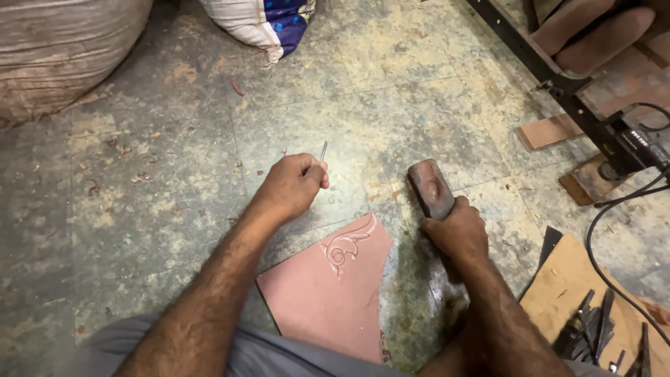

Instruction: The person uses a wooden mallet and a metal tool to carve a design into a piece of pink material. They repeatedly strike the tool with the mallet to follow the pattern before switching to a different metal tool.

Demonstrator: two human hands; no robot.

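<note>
Left hand (293, 185): I pinch a thin metal punch (323, 151), mid-frame.
Right hand (457, 230): I grip the hammer (430, 187).
Advice: hold punch upright on the pink sheet (328, 293).

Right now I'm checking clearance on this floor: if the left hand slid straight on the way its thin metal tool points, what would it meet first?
The left hand and its thin metal tool point up-frame. That line looks free: bare tiled floor with scattered scraps, and, much farther on, perhaps the white-and-blue sack. Depth is unclear.
</note>
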